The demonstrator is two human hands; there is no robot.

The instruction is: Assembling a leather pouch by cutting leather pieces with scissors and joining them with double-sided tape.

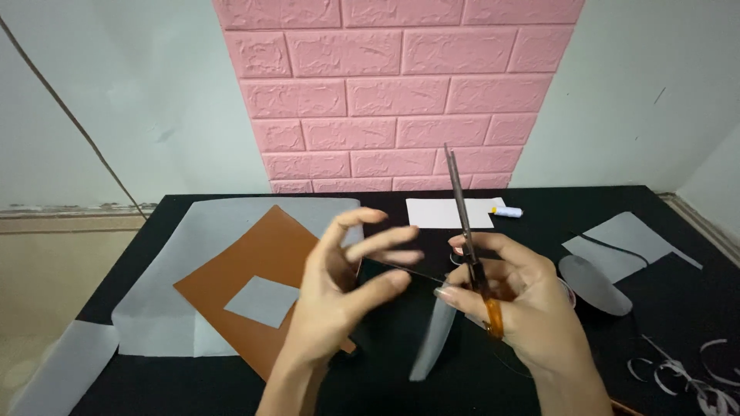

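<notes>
My right hand (532,308) grips a pair of scissors (465,223) by their orange handles, with the closed blades pointing up and away. A curved grey paper piece (432,339) hangs down by that hand's fingertips. My left hand (339,285) is blurred, fingers spread, just left of the scissors and above a brown sheet (262,254). A thin dark sheet edge (401,270) runs between the two hands; whether the left thumb pinches it is unclear.
All this lies on a black table (586,200). A large grey sheet (162,300) lies under the brown one, which carries a small grey square (262,300). A white card (447,213) and a small glue stick (509,211) sit at the back. Grey offcuts (624,239), a grey oval (593,283) and curled strips (694,377) lie right.
</notes>
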